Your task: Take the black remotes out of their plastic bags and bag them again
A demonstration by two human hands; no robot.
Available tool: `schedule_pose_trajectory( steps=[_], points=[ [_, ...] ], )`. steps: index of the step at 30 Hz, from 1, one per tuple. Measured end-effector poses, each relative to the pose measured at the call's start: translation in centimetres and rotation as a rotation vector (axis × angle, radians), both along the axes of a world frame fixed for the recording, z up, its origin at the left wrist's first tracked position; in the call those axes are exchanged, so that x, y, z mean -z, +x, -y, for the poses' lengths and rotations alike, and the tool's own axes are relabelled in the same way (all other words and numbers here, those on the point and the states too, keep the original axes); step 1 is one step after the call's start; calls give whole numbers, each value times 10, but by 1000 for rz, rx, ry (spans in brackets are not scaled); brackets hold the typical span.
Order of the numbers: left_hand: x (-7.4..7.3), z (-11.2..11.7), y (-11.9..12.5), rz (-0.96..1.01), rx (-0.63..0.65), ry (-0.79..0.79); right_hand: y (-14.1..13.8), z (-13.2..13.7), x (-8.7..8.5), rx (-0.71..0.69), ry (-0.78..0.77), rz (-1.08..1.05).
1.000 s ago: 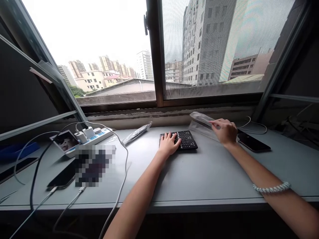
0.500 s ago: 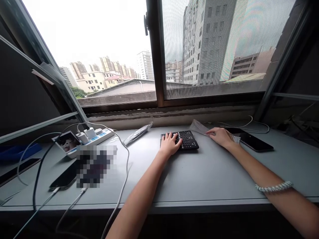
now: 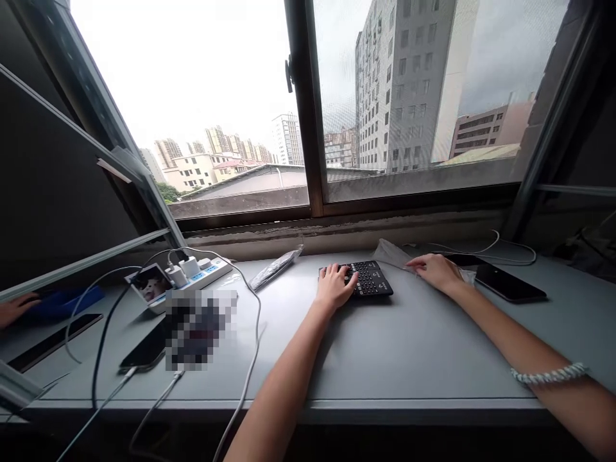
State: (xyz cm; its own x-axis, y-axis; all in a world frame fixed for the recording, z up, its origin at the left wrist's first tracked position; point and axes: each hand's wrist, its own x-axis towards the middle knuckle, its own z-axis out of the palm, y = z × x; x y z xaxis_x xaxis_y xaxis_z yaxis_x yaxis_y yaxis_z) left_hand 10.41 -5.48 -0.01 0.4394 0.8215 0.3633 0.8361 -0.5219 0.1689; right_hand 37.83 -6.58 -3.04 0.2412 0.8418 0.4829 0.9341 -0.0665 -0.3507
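A small black keypad device (image 3: 368,278) with rows of white-marked keys lies flat on the grey desk (image 3: 375,346) below the window. My left hand (image 3: 335,286) rests on its left half, fingers spread over the keys. My right hand (image 3: 436,269) lies palm down on a clear plastic bag (image 3: 391,254), pressing it flat against the desk just right of the device. A beaded band (image 3: 548,374) circles my right wrist.
A dark phone (image 3: 507,283) with white cable (image 3: 510,247) lies to the right. Left are a second bagged item (image 3: 278,269), a power strip (image 3: 199,274) with chargers, cables and another phone (image 3: 143,351). Another person's hand (image 3: 14,308) shows at the far left.
My right hand has lowered the plastic bag from a raised position and pressed it flat on the desk. The camera has shifted slightly left; my left hand stays on the keys.
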Motion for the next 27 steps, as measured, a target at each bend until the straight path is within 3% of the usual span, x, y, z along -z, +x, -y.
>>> schedule_pose_trajectory(
  steps=[3, 7, 12, 15, 18, 23, 27],
  points=[
    [-9, -5, -8, 77, -35, 119, -1, 4, -4, -2, -2, -47],
    [-13, -20, -29, 192, -248, 184, -2, 10, -12, 94, 249, 40],
    [1, -34, -54, 171, -626, 75, -6, 10, -14, 118, 424, 108],
    [6, -36, -61, 146, -754, -9, -10, 9, -13, 104, 432, 89],
    [5, -37, -66, 117, -806, -29, -14, 10, -14, 115, 366, 49],
    [5, -40, -74, 133, -873, -66, -13, 16, -19, 179, 30, -80],
    [5, -41, -78, 136, -898, -82, -7, 18, -18, 200, -93, -69]
  ],
)
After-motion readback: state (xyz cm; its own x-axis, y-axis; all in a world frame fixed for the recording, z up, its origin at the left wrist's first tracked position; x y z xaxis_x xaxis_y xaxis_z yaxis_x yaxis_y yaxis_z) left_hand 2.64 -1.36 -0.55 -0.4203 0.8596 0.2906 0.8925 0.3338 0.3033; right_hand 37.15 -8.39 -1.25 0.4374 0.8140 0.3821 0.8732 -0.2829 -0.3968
